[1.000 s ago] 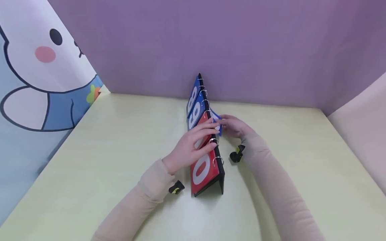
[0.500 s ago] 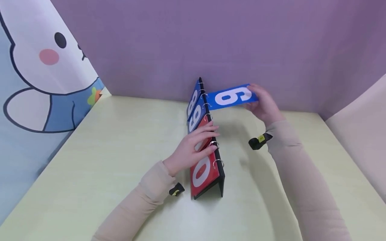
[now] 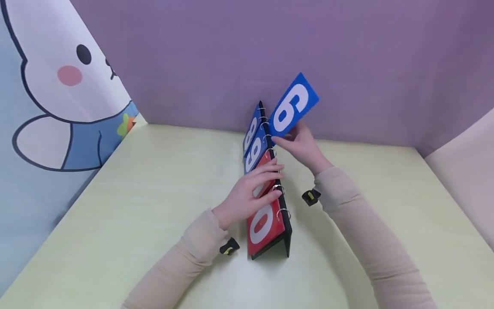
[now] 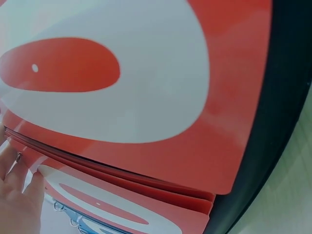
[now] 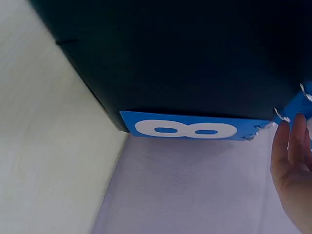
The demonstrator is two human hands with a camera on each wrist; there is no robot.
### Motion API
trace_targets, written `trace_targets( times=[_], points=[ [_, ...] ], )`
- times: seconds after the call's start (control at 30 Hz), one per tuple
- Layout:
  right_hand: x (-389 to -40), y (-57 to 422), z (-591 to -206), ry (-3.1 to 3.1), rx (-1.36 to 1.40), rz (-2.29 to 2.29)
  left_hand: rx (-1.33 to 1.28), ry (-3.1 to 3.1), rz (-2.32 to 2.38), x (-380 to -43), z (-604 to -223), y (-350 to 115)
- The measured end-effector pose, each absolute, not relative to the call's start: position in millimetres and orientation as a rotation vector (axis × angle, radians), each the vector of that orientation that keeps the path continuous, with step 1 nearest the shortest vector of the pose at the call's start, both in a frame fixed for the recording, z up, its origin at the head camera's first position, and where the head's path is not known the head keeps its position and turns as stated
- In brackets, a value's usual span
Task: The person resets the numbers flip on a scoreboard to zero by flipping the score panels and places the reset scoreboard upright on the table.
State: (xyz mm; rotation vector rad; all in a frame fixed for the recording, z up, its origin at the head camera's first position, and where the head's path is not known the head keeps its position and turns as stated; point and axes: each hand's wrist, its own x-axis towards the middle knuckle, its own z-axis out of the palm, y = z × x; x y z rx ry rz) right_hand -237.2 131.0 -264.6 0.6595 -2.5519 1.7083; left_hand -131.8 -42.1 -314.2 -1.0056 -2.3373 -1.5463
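A black tent-shaped flip scoreboard [image 3: 287,236] stands lengthwise on the table, its number cards hung on metal rings along the ridge. My left hand [image 3: 247,195] rests on the red cards, fingertips at the ridge. In the left wrist view, the red card [image 4: 229,122] with a white 0 fills the foreground. With my right hand [image 3: 302,143], I hold a blue number card [image 3: 275,124] near its ringed edge, thumb in front and other fingers partly hidden behind. It stands tilted up past the ridge, showing a 9-like digit. The right wrist view shows those fingers [image 5: 295,146] at the rings.
Blue cards, one showing an 8 [image 3: 251,133], hang at the scoreboard's far end. A purple wall [image 3: 185,64] rises close behind it. The pale table [image 3: 154,193] extends on both sides, with a cartoon-print sheet [image 3: 42,141] at the left.
My right hand first swung the blue card out to the right, then moved back toward the ridge. The card now stands more upright. My left hand has stayed on the red cards.
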Motion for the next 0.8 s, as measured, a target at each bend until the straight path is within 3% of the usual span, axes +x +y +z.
trace_targets(
  times=[0.2, 0.53, 0.8],
  points=[
    [-237.4, 123.4, -266.9, -2.554, 0.837, 1.448, -1.020, -2.299, -1.515, -131.9, -315.6, -42.6],
    [-249.1, 106.1, -244.8, -2.393, 1.340, 0.474, -1.004, -2.305, -1.523, -133.8, -315.2, -41.7],
    [-257.7, 97.4, -222.8, -2.529, 1.670, 0.173, -1.026, -2.287, -1.528, -135.8, -317.8, -39.5]
  ],
)
